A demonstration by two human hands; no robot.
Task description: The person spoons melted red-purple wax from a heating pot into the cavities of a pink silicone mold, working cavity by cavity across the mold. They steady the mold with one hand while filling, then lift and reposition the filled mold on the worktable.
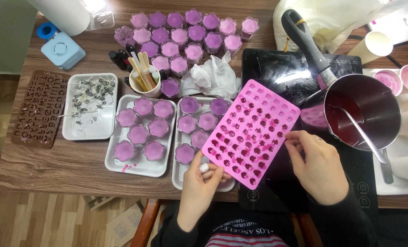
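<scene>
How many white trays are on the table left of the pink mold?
3: one white tray holding metal wick pieces at the left, one white tray with purple candle cups in the middle, and one white tray partly hidden under the pink mold.

Head camera looks steeply down, close, onto the table (53,169).

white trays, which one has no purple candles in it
The leftmost white tray, beside the brown letter mould. It holds small metal wick pieces, while the other two trays hold purple candles.
</scene>
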